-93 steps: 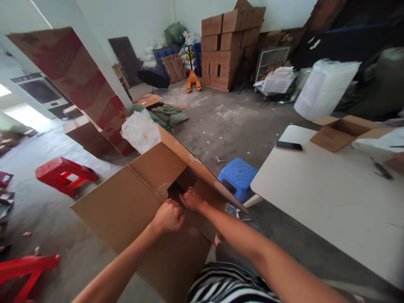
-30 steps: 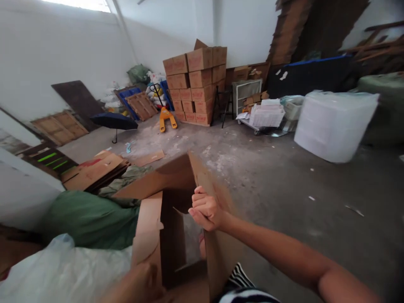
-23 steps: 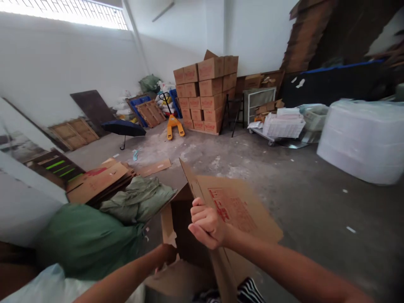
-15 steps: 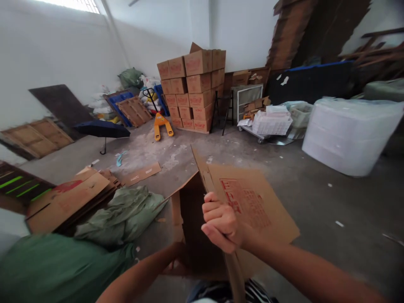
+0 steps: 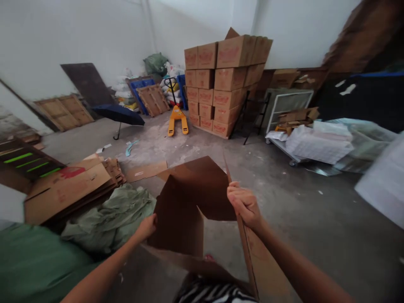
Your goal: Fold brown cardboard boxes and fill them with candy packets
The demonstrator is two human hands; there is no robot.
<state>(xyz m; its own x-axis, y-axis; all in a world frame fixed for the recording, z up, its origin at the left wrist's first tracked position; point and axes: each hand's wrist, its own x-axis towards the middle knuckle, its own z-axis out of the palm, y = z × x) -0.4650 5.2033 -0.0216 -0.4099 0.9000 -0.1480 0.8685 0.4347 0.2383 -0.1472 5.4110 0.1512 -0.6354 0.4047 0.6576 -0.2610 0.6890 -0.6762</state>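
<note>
A brown cardboard box (image 5: 179, 214) is spread open in front of my body, and the floor shows through its middle. My left hand (image 5: 147, 227) grips the box's left edge, fingers closed. On the opposite side my right hand (image 5: 244, 204) is wrapped round the upper part of the right panel. Flaps stand up at the far side of the box. Red print is faintly visible on the outside of the right panel.
Flattened cardboard (image 5: 69, 189) and green sacks (image 5: 41, 261) lie at the left. Farther back are an open umbrella (image 5: 120, 114), a yellow pallet jack (image 5: 177, 120), stacked cartons (image 5: 229, 80) and a loaded trolley (image 5: 288, 155).
The box has opened from a narrow shape into a wide one. My left hand has come into view at its left edge, and my right hand has moved right. The view has turned right.
</note>
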